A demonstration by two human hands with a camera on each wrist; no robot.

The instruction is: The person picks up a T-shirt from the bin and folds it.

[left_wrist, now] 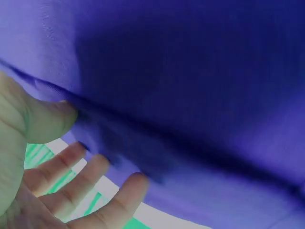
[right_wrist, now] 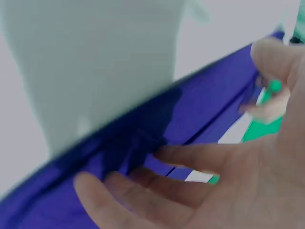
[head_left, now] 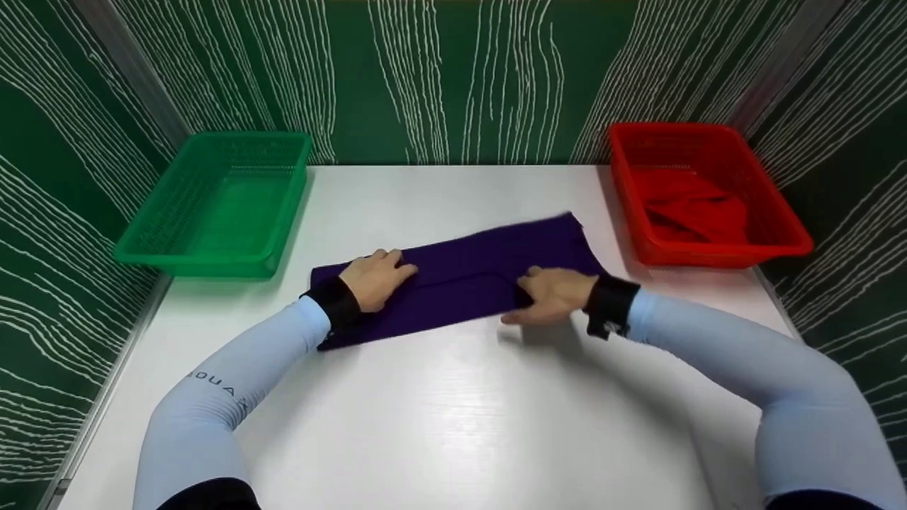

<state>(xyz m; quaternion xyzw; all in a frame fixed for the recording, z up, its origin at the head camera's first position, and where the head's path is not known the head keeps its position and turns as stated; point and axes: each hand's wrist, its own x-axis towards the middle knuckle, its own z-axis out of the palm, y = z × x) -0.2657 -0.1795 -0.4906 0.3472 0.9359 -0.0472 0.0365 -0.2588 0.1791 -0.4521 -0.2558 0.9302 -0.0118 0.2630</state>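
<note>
A dark purple folded cloth (head_left: 453, 276) lies slantwise on the white table, its right end farther back. My left hand (head_left: 374, 278) rests on its left part. In the left wrist view, the left fingertips (left_wrist: 138, 181) touch the purple fabric, with the thumb by a fold line. The right hand (head_left: 556, 294) is at the cloth's near edge, right of the middle. Seen from the right wrist, spread fingers (right_wrist: 138, 191) lie against the fabric and the thumb (right_wrist: 269, 57) stands apart near the edge. A layer line runs lengthwise across the cloth between both hands.
A green plastic basket (head_left: 276, 248) stands at the back left of the white table (head_left: 439, 411). At the back right, a red basket (head_left: 708, 255) contains red cloth (head_left: 698, 202). Green panels with white streaks (head_left: 482, 85) close off the back and sides.
</note>
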